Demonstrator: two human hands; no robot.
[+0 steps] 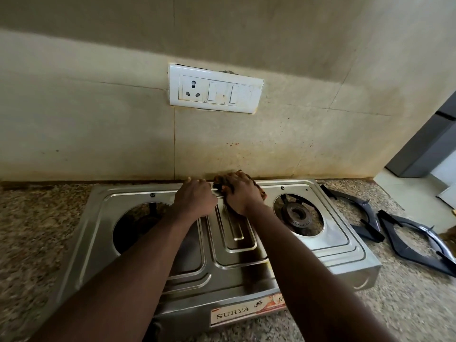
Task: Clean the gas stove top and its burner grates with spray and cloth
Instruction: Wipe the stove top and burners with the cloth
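Observation:
A two-burner stainless steel gas stove (340, 243) sits on the granite counter against the wall. Both grates are off it: two black grates (365, 218) (419, 245) lie on the counter to its right. My right hand (240, 192) presses a dark brownish cloth (261, 192) onto the stove's back middle edge; only bits of the cloth show around the fingers. My left hand (193, 198) grips the stove's back edge just beside it, fingers curled over the rim. The right burner (297, 214) is exposed; the left burner opening (138, 225) is dark. No spray bottle is in view.
A speckled granite counter (37, 230) runs left and right of the stove. A white socket and switch plate (214, 88) is on the stained tiled wall above. A grey appliance edge (429, 141) stands at far right.

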